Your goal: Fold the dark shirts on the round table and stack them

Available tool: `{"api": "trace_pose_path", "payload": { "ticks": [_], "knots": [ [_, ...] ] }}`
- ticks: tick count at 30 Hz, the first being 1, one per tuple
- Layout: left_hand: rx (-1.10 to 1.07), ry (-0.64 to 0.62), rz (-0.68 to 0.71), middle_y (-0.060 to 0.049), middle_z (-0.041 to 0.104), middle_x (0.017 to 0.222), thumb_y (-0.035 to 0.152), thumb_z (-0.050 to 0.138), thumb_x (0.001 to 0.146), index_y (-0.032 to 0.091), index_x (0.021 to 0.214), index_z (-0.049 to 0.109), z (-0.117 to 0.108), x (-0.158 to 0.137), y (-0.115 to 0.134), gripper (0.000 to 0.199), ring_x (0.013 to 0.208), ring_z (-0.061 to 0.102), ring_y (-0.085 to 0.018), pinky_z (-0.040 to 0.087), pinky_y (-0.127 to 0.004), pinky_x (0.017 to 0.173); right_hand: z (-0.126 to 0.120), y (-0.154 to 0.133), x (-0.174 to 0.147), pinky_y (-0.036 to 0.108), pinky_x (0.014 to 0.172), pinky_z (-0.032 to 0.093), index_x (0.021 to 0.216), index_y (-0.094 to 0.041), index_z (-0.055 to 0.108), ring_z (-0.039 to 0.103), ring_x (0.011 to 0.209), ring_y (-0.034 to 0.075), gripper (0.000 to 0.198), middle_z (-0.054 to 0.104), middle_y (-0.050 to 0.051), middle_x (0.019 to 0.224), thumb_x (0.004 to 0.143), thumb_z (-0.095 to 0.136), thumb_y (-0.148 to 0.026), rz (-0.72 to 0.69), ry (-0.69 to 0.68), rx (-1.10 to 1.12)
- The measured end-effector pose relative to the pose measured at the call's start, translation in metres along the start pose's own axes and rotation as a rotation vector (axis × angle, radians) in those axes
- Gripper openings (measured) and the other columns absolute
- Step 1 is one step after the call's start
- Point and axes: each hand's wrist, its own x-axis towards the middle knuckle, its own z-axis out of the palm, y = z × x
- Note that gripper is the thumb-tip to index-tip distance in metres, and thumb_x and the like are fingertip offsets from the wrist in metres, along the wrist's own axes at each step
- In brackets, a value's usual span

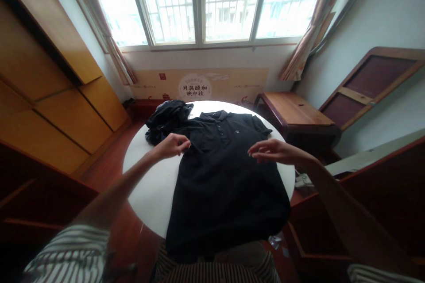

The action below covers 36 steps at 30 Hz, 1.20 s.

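Observation:
A black short-sleeved polo shirt [229, 194] lies spread front side up on a round white table [149, 199]. Its collar points toward the window, and its hem hangs over the near edge. At the shirt's left side, below the sleeve, is my left hand [173, 145], its fingers loosely curled with the tips apart. My right hand [272, 150] is over the right side of the chest, fingers bent and slightly apart, nothing seen in them. Whether either hand touches the cloth is hard to tell. Small creases run across the shirt near my left fingertips.
A heap of dark clothes [169, 119] sits at the table's far left. Beyond the table's right side stands a wooden cabinet [299, 108], with a framed panel [368, 84] leaning on the wall. Yellow cupboards [69, 115] line the left; a barred window [199, 4] is ahead.

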Motion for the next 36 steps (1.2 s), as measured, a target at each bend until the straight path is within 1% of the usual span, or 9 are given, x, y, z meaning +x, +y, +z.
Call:
{"api": "trace_pose_path", "payload": {
  "ticks": [5, 8, 11, 16, 19, 21, 25, 31, 36],
  "knots": [
    [0.35, 0.187, -0.211, -0.014, 0.071, 0.111, 0.025, 0.048, 0.096, 0.014, 0.109, 0.072, 0.015, 0.126, -0.043, 0.029, 0.099, 0.068, -0.023, 0.048, -0.028, 0.092, -0.04, 0.054, 0.114, 0.021, 0.05, 0.052, 0.105, -0.007, 0.071, 0.064, 0.057, 0.013, 0.032, 0.07, 0.01, 0.079, 0.087, 0.068, -0.033, 0.275, 0.387, -0.051],
    [0.376, 0.167, -0.287, -0.018, 0.066, 0.124, 0.023, 0.053, 0.093, 0.013, 0.118, 0.067, 0.024, 0.173, -0.059, 0.03, 0.112, 0.064, -0.027, 0.045, -0.033, 0.099, -0.053, 0.082, 0.16, 0.02, 0.053, 0.053, 0.117, -0.005, 0.066, 0.063, 0.057, 0.01, 0.032, 0.071, 0.013, 0.096, 0.091, 0.061, -0.024, 0.386, 0.455, -0.103],
    [0.384, 0.167, -0.371, -0.022, 0.06, 0.131, 0.03, 0.063, 0.088, 0.01, 0.13, 0.059, 0.032, 0.198, -0.082, 0.046, 0.118, 0.06, -0.031, 0.046, -0.037, 0.1, -0.061, 0.109, 0.187, 0.025, 0.056, 0.054, 0.137, -0.005, 0.052, 0.065, 0.059, 0.012, 0.054, 0.065, 0.021, 0.118, 0.09, 0.062, -0.03, 0.442, 0.469, -0.148],
    [0.379, 0.194, -0.413, -0.017, 0.065, 0.121, 0.033, 0.062, 0.09, 0.013, 0.121, 0.066, 0.042, 0.212, -0.109, 0.037, 0.113, 0.062, -0.029, 0.048, -0.035, 0.098, -0.069, 0.141, 0.214, 0.033, 0.075, 0.056, 0.149, -0.013, 0.038, 0.07, 0.083, 0.023, 0.082, 0.033, 0.029, 0.151, 0.084, 0.066, -0.055, 0.558, 0.515, -0.28],
    [0.39, 0.273, -0.365, -0.014, 0.061, 0.124, 0.025, 0.049, 0.097, 0.018, 0.124, 0.065, 0.048, 0.215, -0.111, 0.032, 0.113, 0.062, -0.027, 0.048, -0.035, 0.099, -0.07, 0.147, 0.23, 0.043, 0.092, 0.05, 0.145, -0.016, 0.045, 0.063, 0.109, 0.034, 0.079, 0.036, 0.027, 0.149, 0.082, 0.066, -0.06, 0.652, 0.502, -0.472],
    [0.398, 0.34, -0.321, -0.015, 0.055, 0.126, 0.023, 0.041, 0.1, 0.018, 0.127, 0.062, 0.049, 0.219, -0.109, 0.035, 0.109, 0.064, -0.027, 0.049, -0.036, 0.096, -0.071, 0.147, 0.241, 0.048, 0.097, 0.046, 0.135, -0.018, 0.055, 0.058, 0.118, 0.036, 0.061, 0.047, 0.022, 0.141, 0.085, 0.066, -0.052, 0.66, 0.482, -0.556],
    [0.41, 0.453, -0.174, -0.014, 0.052, 0.122, 0.022, 0.04, 0.1, 0.019, 0.125, 0.062, 0.04, 0.24, -0.109, 0.034, 0.098, 0.065, -0.026, 0.051, -0.036, 0.088, -0.074, 0.146, 0.256, 0.044, 0.094, 0.047, 0.119, -0.018, 0.063, 0.059, 0.115, 0.033, 0.03, 0.06, 0.018, 0.126, 0.093, 0.054, -0.03, 0.614, 0.506, -0.587],
    [0.451, 0.433, -0.223, -0.019, 0.049, 0.134, 0.018, 0.041, 0.097, 0.012, 0.13, 0.059, 0.021, 0.268, -0.112, 0.038, 0.121, 0.053, -0.03, 0.041, -0.042, 0.106, -0.084, 0.145, 0.262, 0.043, 0.096, 0.046, 0.141, -0.008, 0.042, 0.06, 0.115, 0.032, 0.044, 0.061, 0.024, 0.126, 0.099, 0.036, -0.019, 0.498, 0.659, -0.583],
    [0.47, 0.249, -0.052, -0.013, 0.044, 0.15, 0.025, 0.045, 0.098, 0.02, 0.134, 0.057, 0.051, 0.223, -0.079, 0.038, 0.141, 0.034, -0.034, 0.028, -0.062, 0.113, -0.041, 0.13, 0.222, 0.042, 0.11, 0.039, 0.143, -0.008, 0.046, 0.05, 0.131, 0.03, 0.057, 0.055, 0.021, 0.14, 0.091, 0.058, -0.025, 0.266, 0.477, -0.597]
  ]
}}
